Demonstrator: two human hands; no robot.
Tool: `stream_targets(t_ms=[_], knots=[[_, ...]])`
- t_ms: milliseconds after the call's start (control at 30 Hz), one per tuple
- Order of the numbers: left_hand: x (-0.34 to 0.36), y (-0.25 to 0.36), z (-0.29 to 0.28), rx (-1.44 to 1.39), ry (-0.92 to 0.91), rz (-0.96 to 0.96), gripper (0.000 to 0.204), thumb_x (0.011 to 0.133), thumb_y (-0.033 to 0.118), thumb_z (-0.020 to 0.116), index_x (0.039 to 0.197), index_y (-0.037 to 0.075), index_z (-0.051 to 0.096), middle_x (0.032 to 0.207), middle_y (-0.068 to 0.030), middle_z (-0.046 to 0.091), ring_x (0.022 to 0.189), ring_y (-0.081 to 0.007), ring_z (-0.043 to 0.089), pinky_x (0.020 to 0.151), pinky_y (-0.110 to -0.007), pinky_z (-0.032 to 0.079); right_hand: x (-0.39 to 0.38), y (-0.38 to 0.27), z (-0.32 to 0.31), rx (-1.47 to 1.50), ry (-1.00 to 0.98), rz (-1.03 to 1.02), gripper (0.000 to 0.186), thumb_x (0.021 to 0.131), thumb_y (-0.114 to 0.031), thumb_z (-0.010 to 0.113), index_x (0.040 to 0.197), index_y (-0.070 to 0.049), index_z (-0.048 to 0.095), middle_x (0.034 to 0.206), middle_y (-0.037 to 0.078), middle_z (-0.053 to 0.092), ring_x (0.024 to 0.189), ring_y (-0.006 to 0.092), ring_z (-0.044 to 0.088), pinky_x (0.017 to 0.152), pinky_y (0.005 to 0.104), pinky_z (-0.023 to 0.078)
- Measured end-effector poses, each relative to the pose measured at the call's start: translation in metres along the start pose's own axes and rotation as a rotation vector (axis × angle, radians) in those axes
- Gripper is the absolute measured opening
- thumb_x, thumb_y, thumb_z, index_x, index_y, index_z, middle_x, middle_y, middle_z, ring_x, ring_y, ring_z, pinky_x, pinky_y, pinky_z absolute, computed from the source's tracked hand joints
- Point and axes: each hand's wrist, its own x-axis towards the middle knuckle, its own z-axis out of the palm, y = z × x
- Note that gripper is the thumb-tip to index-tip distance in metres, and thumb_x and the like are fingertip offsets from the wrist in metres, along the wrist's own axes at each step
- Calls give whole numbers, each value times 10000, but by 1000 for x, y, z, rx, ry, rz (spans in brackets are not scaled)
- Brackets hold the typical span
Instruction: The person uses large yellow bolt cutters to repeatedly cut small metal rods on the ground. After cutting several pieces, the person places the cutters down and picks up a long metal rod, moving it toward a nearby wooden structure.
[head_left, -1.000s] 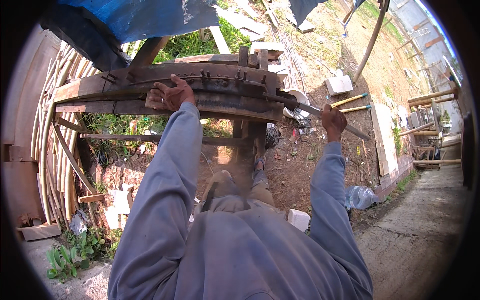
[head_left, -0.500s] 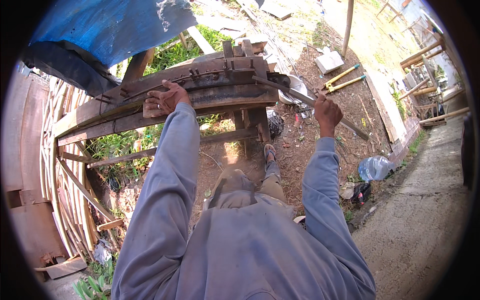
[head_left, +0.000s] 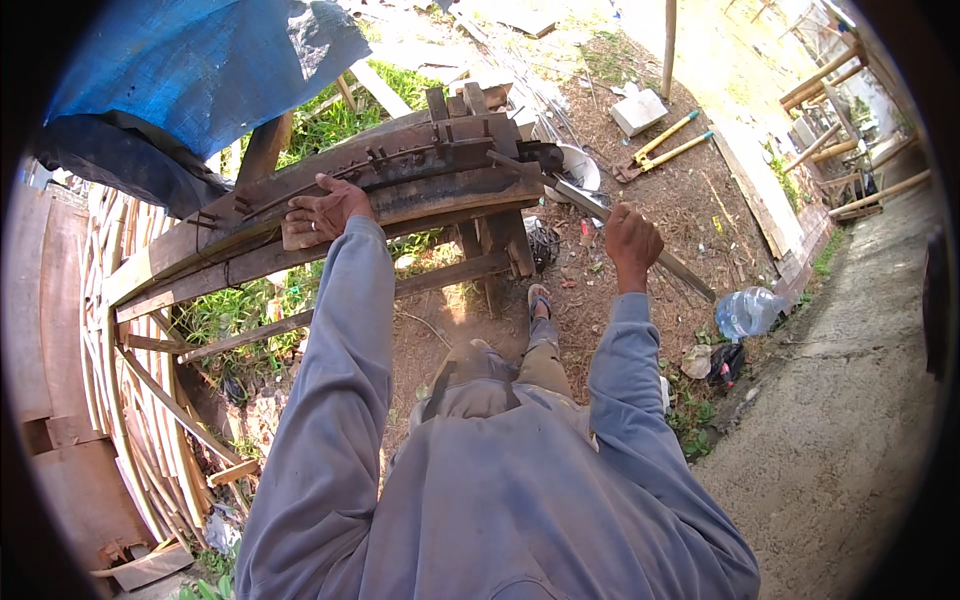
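Note:
My left hand (head_left: pixel 325 212) lies on the curved wooden bench (head_left: pixel 450 190), fingers stretched out and spread, next to a thin dark rod. That rod runs along the bench top between several short upright metal pegs (head_left: pixel 375 155). My right hand (head_left: pixel 633 245) is closed in a fist around a long grey metal bar (head_left: pixel 580 200). The bar slants from the right end of the bench down toward me and to the right. Its far end rests by the pegs there; how it meets the rod is too small to tell.
Yellow-handled bolt cutters (head_left: pixel 680 149) and a white block (head_left: pixel 640 112) lie on the ground at the far right. A clear plastic bottle (head_left: pixel 747 312) is near the concrete path (head_left: pixel 830 420). Bamboo poles (head_left: pixel 130 350) and a blue tarp (head_left: pixel 190 70) are at left.
My right hand has come slightly nearer with the bar, which slants a little more toward me. My left hand stays on the bench. The whole view has shifted slightly.

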Motion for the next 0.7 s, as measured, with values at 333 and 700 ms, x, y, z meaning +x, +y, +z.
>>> stream_targets(t_ms=[333, 700], knots=[[6, -2, -5, -86, -34, -53, 790, 963, 598, 323, 1522, 44, 256, 1598, -198, 162, 1489, -373, 94, 1195, -533, 34, 62, 1, -13, 23, -104, -109, 710, 981, -493, 254, 883, 18, 737, 914, 274, 694, 919, 425, 674, 857, 495, 501], [-138, 29, -53, -315, -447, 817, 263, 827, 295, 740, 954, 75, 673, 885, -49, 637, 812, -256, 614, 801, -369, 456, 48, 93, 76, 1008, -485, 287, 759, 969, -654, 226, 641, -64, 575, 578, 64, 556, 482, 182, 539, 510, 364, 438]])
